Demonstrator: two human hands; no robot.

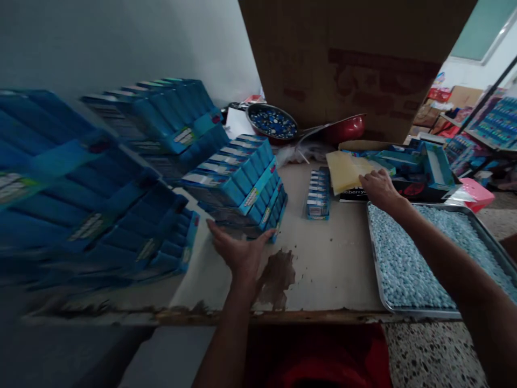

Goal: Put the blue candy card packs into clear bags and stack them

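Observation:
My left hand (239, 253) is at the near side of a stack of blue box trays (246, 188), thumb and fingers spread apart against its lower edge. My right hand (379, 187) reaches across and has its fingers closed on the edge of a pale yellow sheet (346, 170), which may be several layers. The sheet leans over a black-printed carton (404, 188) filled with blue packaging. Between the hands stands a small tray of narrow blue boxes (318, 196).
Taller stacks of blue boxes (72, 199) fill the left. A metal tray of pale blue pellets (416, 258) lies at right. Behind are a pan of dark blue and white bits (272, 122), a red bowl (345, 127) and a large cardboard box (355, 59). The wooden table edge (323, 317) is worn.

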